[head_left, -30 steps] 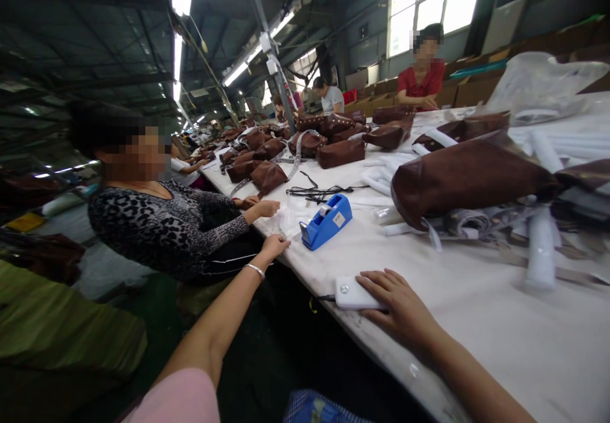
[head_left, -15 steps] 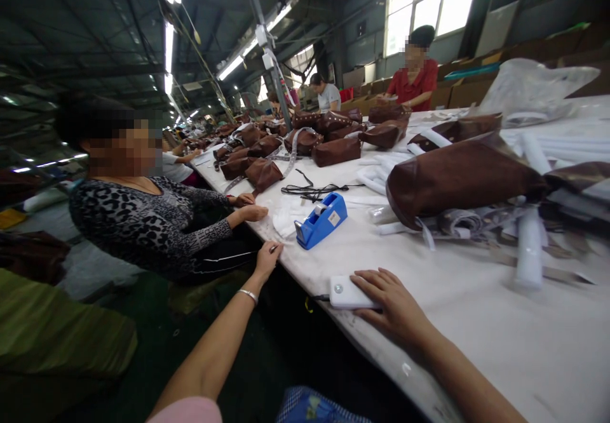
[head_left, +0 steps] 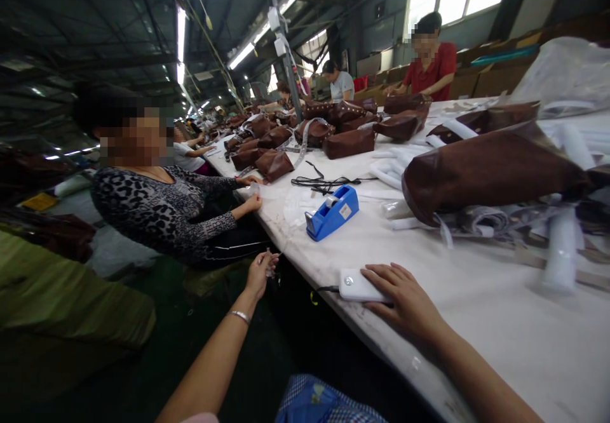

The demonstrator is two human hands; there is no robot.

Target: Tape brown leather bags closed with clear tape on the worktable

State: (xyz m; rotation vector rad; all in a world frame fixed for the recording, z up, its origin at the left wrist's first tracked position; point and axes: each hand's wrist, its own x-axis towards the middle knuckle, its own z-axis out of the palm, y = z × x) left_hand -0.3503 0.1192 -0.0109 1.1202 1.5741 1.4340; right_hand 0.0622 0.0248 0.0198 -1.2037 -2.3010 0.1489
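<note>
My left hand (head_left: pixel 260 277), with a bracelet on its wrist, hangs just off the table edge. Its fingers are pinched on a small thing, partly hidden and too small to name. On the tabletop, my right hand (head_left: pixel 406 297) grips the end of a white power bank (head_left: pixel 351 285), thumb along the near side and fingers over the far side. A black cable (head_left: pixel 328 289) runs from the power bank toward the edge. Beyond my hands stands a blue tape dispenser (head_left: pixel 333 214), which neither hand touches.
Brown leather bags (head_left: pixel 495 169) and white rolls (head_left: pixel 561 251) lie at right; more brown bags (head_left: pixel 350 142) are piled farther back. Black straps (head_left: pixel 317 183) lie behind the dispenser. A co-worker in a patterned top (head_left: pixel 143 201) sits at left, hands at the table edge. Others work beyond.
My left hand has drawn slightly back from the table edge, its pinched fingers now out over the gap. The view has shifted; my right hand stays on the power bank. The co-worker's hands have moved slightly.
</note>
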